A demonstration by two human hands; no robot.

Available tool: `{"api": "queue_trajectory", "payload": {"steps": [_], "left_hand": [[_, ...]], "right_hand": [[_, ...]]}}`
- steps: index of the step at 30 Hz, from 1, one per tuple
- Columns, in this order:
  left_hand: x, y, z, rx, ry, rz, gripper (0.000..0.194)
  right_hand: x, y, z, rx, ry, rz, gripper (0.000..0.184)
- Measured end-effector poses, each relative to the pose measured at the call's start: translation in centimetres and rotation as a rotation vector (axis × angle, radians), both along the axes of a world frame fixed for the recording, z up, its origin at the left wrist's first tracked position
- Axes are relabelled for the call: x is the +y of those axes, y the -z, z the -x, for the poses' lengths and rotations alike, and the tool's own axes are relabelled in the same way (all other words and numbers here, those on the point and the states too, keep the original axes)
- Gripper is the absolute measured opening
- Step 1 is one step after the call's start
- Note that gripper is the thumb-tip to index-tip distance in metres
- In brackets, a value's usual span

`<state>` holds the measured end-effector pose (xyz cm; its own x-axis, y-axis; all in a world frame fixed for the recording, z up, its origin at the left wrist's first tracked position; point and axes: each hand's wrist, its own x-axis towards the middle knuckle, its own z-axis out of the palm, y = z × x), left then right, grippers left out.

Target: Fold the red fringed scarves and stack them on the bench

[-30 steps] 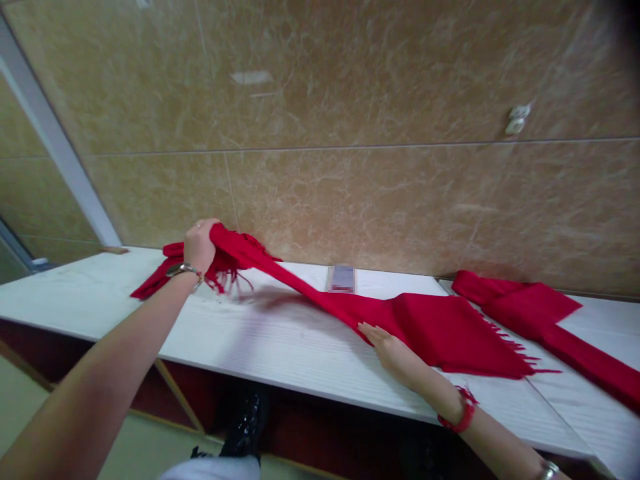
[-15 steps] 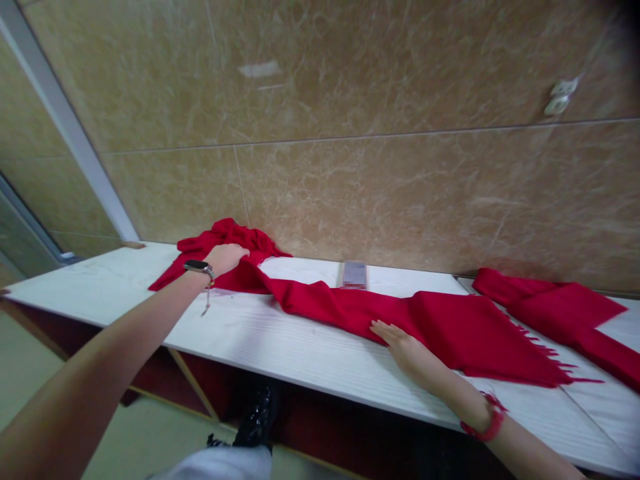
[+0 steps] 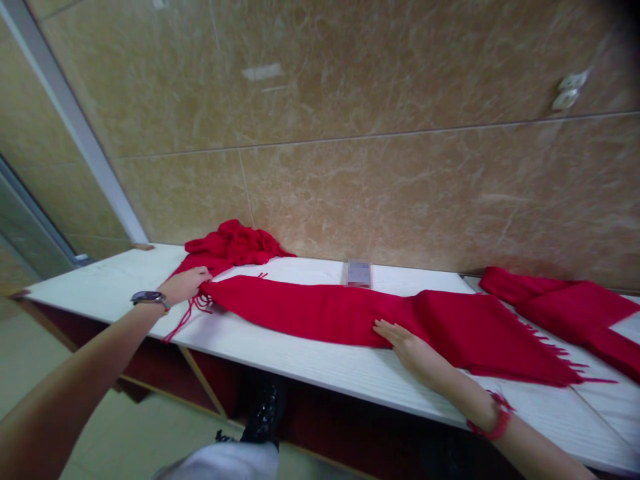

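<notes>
The long bench (image 3: 100, 287) has a white top with faint grain lines, a seam (image 3: 603, 415) running across its right part, and open, dark reddish compartments (image 3: 155, 360) under its front edge. Along its middle lies a long red scarf (image 3: 320, 313), the fringe at its right end spread over the white surface. Farther back on the left sits a crumpled red cloth (image 3: 235, 245); at right, a folded red scarf (image 3: 560, 303) lies aslant, partly out of view. A flat grey rectangle (image 3: 359, 273) rests near the back edge, and a small brown block (image 3: 143, 247) lies at the back left.
</notes>
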<state>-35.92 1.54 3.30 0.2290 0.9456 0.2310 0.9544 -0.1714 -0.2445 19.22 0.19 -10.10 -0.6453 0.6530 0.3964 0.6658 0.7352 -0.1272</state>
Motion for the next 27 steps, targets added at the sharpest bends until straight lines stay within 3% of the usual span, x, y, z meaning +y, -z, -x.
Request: {"api": "queue_trajectory", "payload": {"steps": [4,6,8,11,13,16,18,20,21,23,27], "left_hand": [[0.4,-1.9,0.1,-0.014,-0.039,-0.051,0.038],[1.4,-3.1,-1.4,-0.130,-0.030,-0.169,0.036],[2.8,-4.1,-3.2,-0.301,-0.105,-0.326,0.036],[5.4,-5.7,-6.0,-0.378,-0.158,-0.381,0.041],[7.2,-7.5,-7.9,-0.395,-0.052,-0.296,0.043],[9.2,-11.2,-10.3,-0.239,0.133,-0.254,0.039],[9.6,-13.6,-10.8,-0.109,0.226,-0.293,0.036],[9.1,-14.8,-10.1,-0.010,0.293,-0.330,0.035],[8.5,-14.8,-9.3,0.028,0.311,-0.337,0.034],[7.0,-13.4,-7.0,0.101,0.330,-0.308,0.032],[3.5,-6.5,-1.1,0.202,0.294,-0.146,0.030]], "right_hand": [[0.0,-0.1,0.1,-0.008,-0.012,0.016,0.060],[-0.1,-0.3,0.2,-0.015,0.002,0.017,0.058],[-0.2,-0.3,0.1,-0.015,0.015,0.017,0.059],[-0.2,-0.1,0.0,-0.032,0.025,0.014,0.060],[-0.1,0.1,-0.1,-0.040,0.032,0.012,0.060],[0.1,0.4,-0.3,-0.042,0.041,0.011,0.060],[0.3,0.6,-0.5,-0.058,0.042,-0.010,0.059],[0.4,0.8,-0.7,-0.075,0.029,-0.051,0.060],[0.4,0.8,-0.8,-0.080,0.016,-0.074,0.060],[0.6,1.0,-1.0,-0.086,-0.009,-0.111,0.063],[0.7,1.1,-1.2,-0.083,-0.022,-0.130,0.064]]}}
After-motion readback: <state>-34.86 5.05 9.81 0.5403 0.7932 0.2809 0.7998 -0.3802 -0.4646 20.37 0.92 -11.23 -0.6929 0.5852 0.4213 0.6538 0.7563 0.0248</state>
